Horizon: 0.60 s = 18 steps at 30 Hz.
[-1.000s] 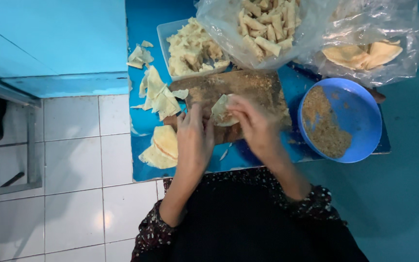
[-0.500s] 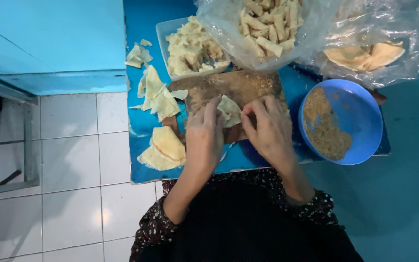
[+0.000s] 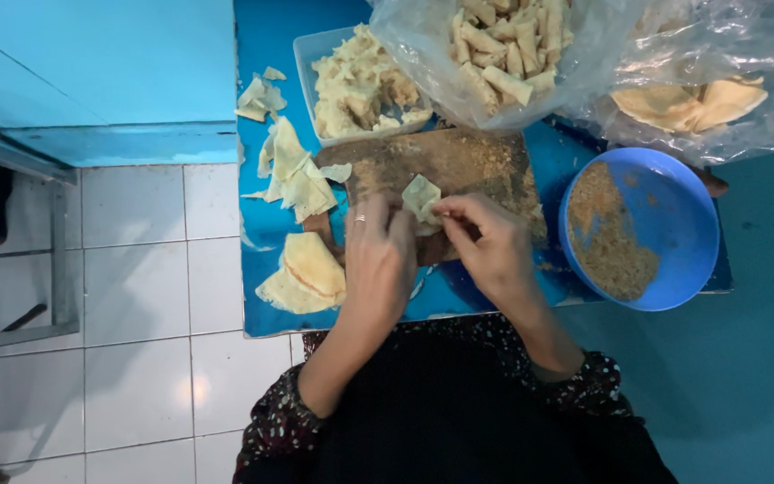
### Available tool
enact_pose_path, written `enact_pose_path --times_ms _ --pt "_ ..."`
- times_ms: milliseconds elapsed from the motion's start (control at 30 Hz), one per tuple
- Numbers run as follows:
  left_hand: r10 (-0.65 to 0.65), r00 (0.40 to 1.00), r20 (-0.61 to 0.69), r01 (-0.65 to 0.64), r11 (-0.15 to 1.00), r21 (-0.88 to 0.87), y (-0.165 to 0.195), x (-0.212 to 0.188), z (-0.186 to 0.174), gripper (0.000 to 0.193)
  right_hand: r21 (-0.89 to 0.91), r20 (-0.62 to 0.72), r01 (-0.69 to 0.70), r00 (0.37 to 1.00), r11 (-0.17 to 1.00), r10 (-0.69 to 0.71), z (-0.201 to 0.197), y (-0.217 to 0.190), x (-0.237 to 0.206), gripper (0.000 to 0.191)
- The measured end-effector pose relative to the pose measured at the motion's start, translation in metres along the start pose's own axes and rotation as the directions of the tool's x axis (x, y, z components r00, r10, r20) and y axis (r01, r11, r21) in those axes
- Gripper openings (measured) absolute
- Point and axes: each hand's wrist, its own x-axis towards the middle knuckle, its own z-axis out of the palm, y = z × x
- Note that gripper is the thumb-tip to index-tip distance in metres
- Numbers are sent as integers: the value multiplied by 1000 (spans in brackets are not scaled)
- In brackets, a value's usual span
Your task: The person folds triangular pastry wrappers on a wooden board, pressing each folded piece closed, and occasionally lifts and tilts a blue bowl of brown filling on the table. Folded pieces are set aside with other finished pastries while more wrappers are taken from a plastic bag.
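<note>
A small pale pastry wrapper (image 3: 421, 199) lies on a crumb-covered wooden cutting board (image 3: 477, 161) in the middle of a blue table. My left hand (image 3: 378, 255), with a ring on one finger, rests flat on the board and presses the wrapper's near left side. My right hand (image 3: 485, 242) pinches the wrapper's right edge between thumb and fingertips. Part of the wrapper is hidden under my fingers.
A blue bowl (image 3: 674, 206) of brown crumbs stands at right. Behind are a clear bag of rolled pastries (image 3: 503, 45), a bag of flat wrappers (image 3: 692, 99) and a white tray of scraps (image 3: 360, 81). Stacked wrappers (image 3: 306, 269) and trimmings (image 3: 293, 170) lie left, near the table edge.
My left hand slid up onto the board and the right hand shifted from covering the wrapper to pinching its right edge. The wrapper now shows between the hands.
</note>
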Motion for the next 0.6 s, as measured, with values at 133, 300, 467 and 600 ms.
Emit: enact_pose_path --times_ms 133,300,467,600 --pt "137 984 111 -163 949 271 0 -4 -10 27 -161 26 193 981 968 -191 -5 0 3 17" --pt "223 959 175 -268 915 302 -11 1 -9 23 -178 166 293 950 940 -264 -18 -7 3 25" --pt "170 976 136 -187 974 126 -19 5 -7 23 -190 204 358 925 914 -320 -18 -9 3 26" --pt "123 989 85 -131 986 101 -16 6 -7 19 -202 180 343 934 917 -310 -13 -1 8 16"
